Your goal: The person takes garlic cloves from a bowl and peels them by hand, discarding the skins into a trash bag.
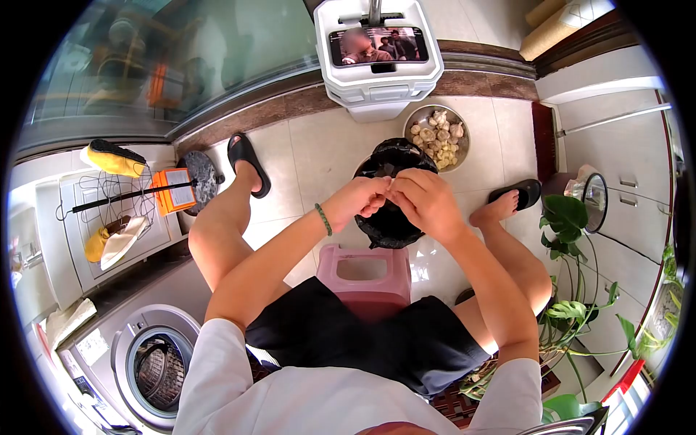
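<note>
Both hands meet above a bin (391,217) lined with a black plastic bag. My left hand (362,197) is closed, its thumb and forefinger pinching a small pale piece that looks like a garlic clove, mostly hidden by the fingers. Against it, the fingertips of my right hand (424,199) are pinched on the same piece. Just beyond the bin, a metal bowl (464,154) holds several garlic bulbs (442,130) and paler loose cloves (444,155) at its near side.
A pink plastic stool (366,293) stands between my legs, close to the bin. Beyond it, a phone (378,46) lies on a white-grey container (391,90). At left are a wire shoe rack (109,188) and a washing machine (156,362); at right, a leafy plant (569,217) and cabinets (616,159).
</note>
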Demonstrator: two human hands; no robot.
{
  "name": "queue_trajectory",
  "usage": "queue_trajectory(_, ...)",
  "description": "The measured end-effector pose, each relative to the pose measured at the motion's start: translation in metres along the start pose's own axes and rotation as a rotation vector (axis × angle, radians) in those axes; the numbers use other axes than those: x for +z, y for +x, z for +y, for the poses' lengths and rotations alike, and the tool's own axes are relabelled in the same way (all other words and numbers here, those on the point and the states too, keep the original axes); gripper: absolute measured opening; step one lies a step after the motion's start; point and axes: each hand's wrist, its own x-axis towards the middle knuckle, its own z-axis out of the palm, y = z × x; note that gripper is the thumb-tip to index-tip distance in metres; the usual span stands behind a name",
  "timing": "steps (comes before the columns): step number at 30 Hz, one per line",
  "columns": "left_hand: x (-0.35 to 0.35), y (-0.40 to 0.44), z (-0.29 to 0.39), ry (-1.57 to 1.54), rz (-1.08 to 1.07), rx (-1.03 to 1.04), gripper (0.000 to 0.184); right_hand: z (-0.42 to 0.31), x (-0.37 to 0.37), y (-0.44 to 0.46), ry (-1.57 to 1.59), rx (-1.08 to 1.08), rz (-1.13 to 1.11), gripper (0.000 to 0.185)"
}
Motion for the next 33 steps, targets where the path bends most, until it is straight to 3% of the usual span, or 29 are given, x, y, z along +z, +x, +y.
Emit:
queue_trajectory(5, 0.0, -0.002, 0.004, 0.039, -0.024, -0.022, 0.035, -0.003, -0.004, 0.004, 0.063, 0.062, -0.037, 0.019)
queue_trajectory(11, -0.005, 0.0, 0.005, -0.151, -0.118, -0.117, 0.032, -0.004, -0.004, 0.002, 0.158, 0.183, -0.091, 0.021)
queue_trajectory(19, -0.003, -0.004, 0.009, -0.215, -0.267, -0.002, 0.038, 0.004, 0.009, -0.008, 0.791, 0.601, 0.22, 0.011)
queue_trajectory(22, 0.001, -0.006, 0.011, -0.089, -0.141, -0.002, 0.038, 0.005, 0.009, -0.008, 0.846, 0.649, 0.249, 0.01)
queue_trajectory(23, 0.003, -0.007, 0.013, -0.089, -0.143, -0.003, 0.038, 0.006, 0.008, -0.008, 0.845, 0.651, 0.25, 0.01)
queue_trajectory(25, 0.005, -0.011, 0.018, 0.193, -0.061, 0.146, 0.036, 0.007, 0.005, -0.008, 0.664, 0.534, 0.2, 0.014)
queue_trajectory(28, 0.0, -0.004, 0.012, 0.177, -0.08, 0.218, 0.035, -0.001, -0.002, 0.001, 0.52, 0.389, 0.196, 0.018)
queue_trajectory(31, -0.007, -0.003, 0.013, 0.117, -0.126, 0.144, 0.036, 0.004, -0.002, -0.003, 0.541, 0.314, 0.117, 0.02)
queue_trajectory(33, -0.003, -0.005, 0.015, 0.103, -0.11, 0.151, 0.036, 0.003, -0.003, -0.004, 0.561, 0.35, 0.114, 0.019)
